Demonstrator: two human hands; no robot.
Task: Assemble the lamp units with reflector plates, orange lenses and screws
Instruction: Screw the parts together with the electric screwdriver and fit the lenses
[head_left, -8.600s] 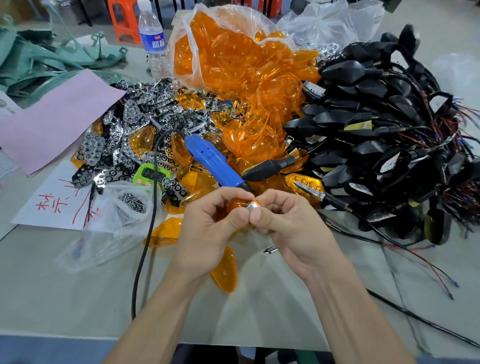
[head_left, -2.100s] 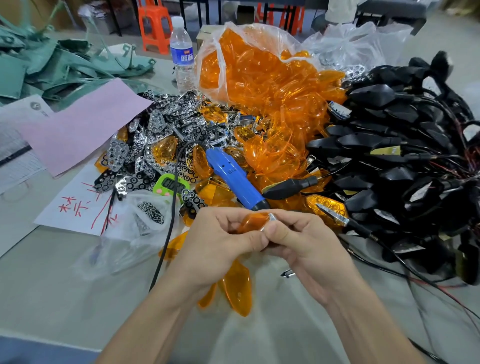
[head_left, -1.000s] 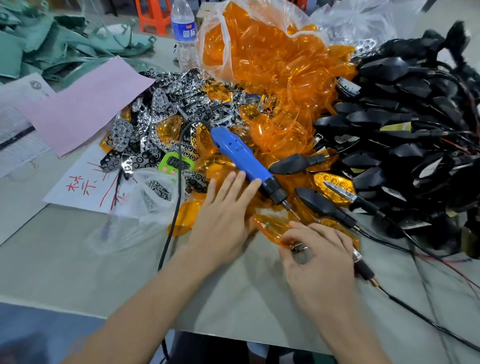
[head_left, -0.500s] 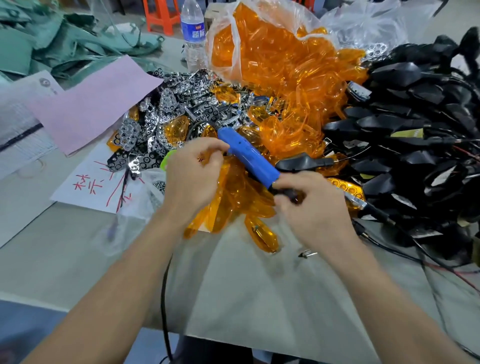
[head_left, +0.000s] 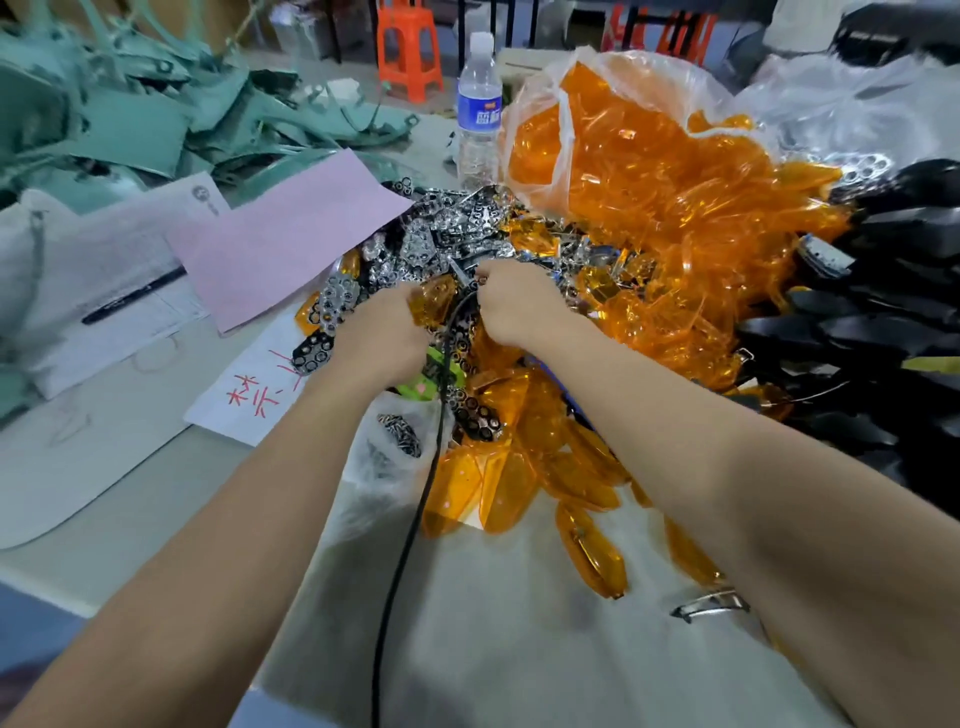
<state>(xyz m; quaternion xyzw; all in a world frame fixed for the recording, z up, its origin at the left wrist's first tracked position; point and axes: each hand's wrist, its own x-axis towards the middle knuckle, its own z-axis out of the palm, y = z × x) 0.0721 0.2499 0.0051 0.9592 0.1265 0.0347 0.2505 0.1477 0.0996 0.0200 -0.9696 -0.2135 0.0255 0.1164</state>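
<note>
Both arms reach far across the table into the heap of chrome reflector plates. My left hand grips an orange lens at its fingertips. Just right of it, my right hand is curled, its fingertips pinching a chrome reflector plate at the heap's near edge. A split bag of orange lenses lies behind, and loose lenses lie near me. Black lamp housings are piled on the right. A clear bag of screws sits under my left forearm.
A black cable runs between my arms toward the heap, passing a green timer. A metal clip lies by my right forearm. A pink sheet, papers, a pen, green cloth and a water bottle fill the left and back.
Both hands have left the blue screwdriver and moved forward into the reflector pile. My left hand now holds an orange lens and my right pinches a chrome plate.
</note>
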